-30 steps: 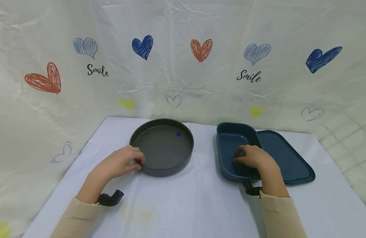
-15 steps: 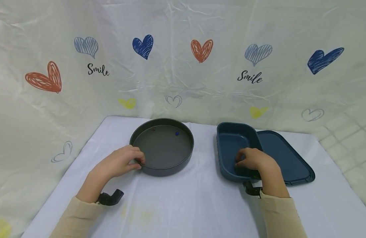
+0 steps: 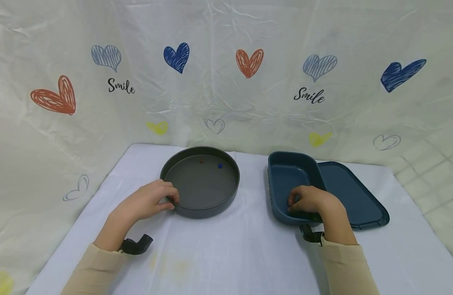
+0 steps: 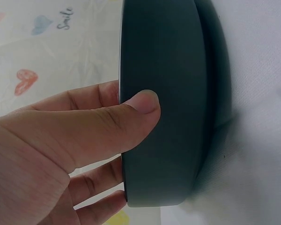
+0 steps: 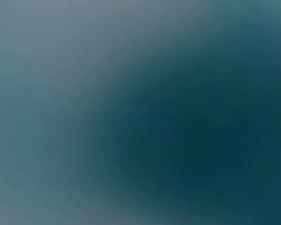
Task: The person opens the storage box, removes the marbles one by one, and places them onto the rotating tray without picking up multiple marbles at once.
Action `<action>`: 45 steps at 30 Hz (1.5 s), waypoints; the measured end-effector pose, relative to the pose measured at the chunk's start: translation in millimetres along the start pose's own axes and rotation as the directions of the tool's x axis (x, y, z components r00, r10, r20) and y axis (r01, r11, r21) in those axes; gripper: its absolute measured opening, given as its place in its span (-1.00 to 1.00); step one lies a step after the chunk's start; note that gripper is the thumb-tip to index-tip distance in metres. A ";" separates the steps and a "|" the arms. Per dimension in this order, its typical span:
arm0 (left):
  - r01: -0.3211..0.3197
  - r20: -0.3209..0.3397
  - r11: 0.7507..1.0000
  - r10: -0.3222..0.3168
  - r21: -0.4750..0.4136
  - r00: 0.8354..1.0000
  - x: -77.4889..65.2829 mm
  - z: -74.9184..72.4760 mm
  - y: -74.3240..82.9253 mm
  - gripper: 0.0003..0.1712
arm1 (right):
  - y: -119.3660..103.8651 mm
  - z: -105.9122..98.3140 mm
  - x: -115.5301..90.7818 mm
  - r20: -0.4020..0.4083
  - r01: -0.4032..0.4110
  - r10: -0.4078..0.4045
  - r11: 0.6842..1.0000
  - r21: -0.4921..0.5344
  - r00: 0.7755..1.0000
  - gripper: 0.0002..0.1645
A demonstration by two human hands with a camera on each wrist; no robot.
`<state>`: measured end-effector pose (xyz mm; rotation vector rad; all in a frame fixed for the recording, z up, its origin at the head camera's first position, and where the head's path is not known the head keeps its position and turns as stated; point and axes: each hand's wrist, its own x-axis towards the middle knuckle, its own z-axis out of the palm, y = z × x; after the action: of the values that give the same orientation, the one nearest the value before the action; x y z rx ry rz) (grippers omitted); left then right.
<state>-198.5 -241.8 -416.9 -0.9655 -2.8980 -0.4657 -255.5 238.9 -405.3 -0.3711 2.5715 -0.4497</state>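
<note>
My left hand [image 3: 152, 200] pinches the near-left rim of a round dark grey pan [image 3: 197, 188]. In the left wrist view the thumb lies on the pan's outer wall and the fingers reach behind the rim. Two tiny bead-like things, one blue [image 3: 220, 166] and one reddish [image 3: 201, 161], lie on the pan's floor toward the back. My right hand [image 3: 311, 200] is down inside a deep dark blue box [image 3: 293, 164], fingers bent. Whether anything is between those fingertips is hidden. The right wrist view is only a blue blur.
A flat dark blue lid [image 3: 359, 196] lies right of the box, partly behind it. All stand on a white-covered table [image 3: 226, 250]. Behind rises a pale sheet [image 3: 219, 102] printed with hearts and words.
The reddish bead has rolled rightward along the back of the pan, closer to the blue one. My right hand has sunk slightly toward the near end of the box. The left hand stays put.
</note>
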 end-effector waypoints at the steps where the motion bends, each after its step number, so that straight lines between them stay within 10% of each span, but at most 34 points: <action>1: 0.000 -0.001 1.000 0.000 0.001 1.000 0.0 -0.1 0.0 -0.70 | -0.4 0.6 0.6 0.007 0.001 -0.001 1.000 0.012 1.000 -0.80; 45: -0.011 -0.006 1.000 0.011 0.000 1.000 -1.5 0.7 -4.1 -0.71 | -0.1 8.7 4.1 -0.090 0.000 0.005 0.999 0.054 0.996 -0.57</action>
<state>-199.7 -245.6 -418.9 -0.9777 -2.8861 -0.4673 -254.4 235.3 -414.2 -0.3351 2.6402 -0.5456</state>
